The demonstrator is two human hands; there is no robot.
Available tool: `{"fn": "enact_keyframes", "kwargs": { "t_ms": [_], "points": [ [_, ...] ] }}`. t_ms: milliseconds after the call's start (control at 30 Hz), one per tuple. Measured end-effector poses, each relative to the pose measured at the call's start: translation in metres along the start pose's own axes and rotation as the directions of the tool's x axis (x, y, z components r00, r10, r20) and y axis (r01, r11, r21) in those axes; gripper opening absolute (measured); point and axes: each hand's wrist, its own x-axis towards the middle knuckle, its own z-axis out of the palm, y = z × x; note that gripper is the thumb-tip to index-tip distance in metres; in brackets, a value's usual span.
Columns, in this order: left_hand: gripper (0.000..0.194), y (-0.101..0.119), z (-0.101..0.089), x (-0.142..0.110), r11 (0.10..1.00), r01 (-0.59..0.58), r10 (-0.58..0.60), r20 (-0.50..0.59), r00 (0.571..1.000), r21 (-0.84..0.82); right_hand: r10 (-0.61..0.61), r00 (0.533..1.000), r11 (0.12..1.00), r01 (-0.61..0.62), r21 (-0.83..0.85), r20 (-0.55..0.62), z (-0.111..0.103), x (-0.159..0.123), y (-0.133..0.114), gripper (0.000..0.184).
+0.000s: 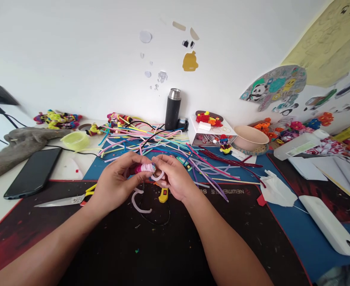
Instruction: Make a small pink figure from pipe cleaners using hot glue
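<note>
From my end, the coil (146, 168) sits at mid-frame, pinched in the nearly closed left hand (112, 184); the right hand (176, 178), fingers curled, grips its other end. I judge it light, soft and springy, easily crushed; I'd hold the wound middle gently. A pale strand (137, 204) dangles below, near the cutter (163, 195) and cord (163, 225), which could snag it. Scissors (63, 201) lie lower left.

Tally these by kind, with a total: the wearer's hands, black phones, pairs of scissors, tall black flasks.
Left hand and right hand: 2
Black phone: 1
Scissors: 1
Tall black flask: 1
Total: 5
</note>
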Motion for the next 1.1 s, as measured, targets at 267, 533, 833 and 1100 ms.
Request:
{"fn": "enact_keyframes", "kwargs": {
  "t_ms": [267,533,833,1100],
  "points": [
    [0.039,-0.004,0.0,0.002,0.957,0.138,-0.156,-0.053,0.986,-0.255,-0.029,1.0,0.994,0.028,-0.105,-0.004,0.004,-0.004,-0.001,0.036],
    [0.045,-0.005,0.001,0.008,0.866,0.239,-0.285,-0.041,0.958,-0.44,-0.033,0.998,0.989,0.041,-0.143,0.059,0.004,-0.006,0.0,0.038],
    [0.052,-0.014,0.002,0.013,0.845,0.294,-0.36,-0.068,0.931,-0.447,-0.098,0.994,0.96,0.108,-0.257,0.052,0.002,0.001,0.011,0.027],
    [0.041,-0.027,0.002,0.015,0.827,0.338,-0.392,-0.031,0.919,-0.449,-0.323,0.945,0.621,0.244,-0.745,0.04,0.005,-0.003,0.01,0.019]
  ]
}}
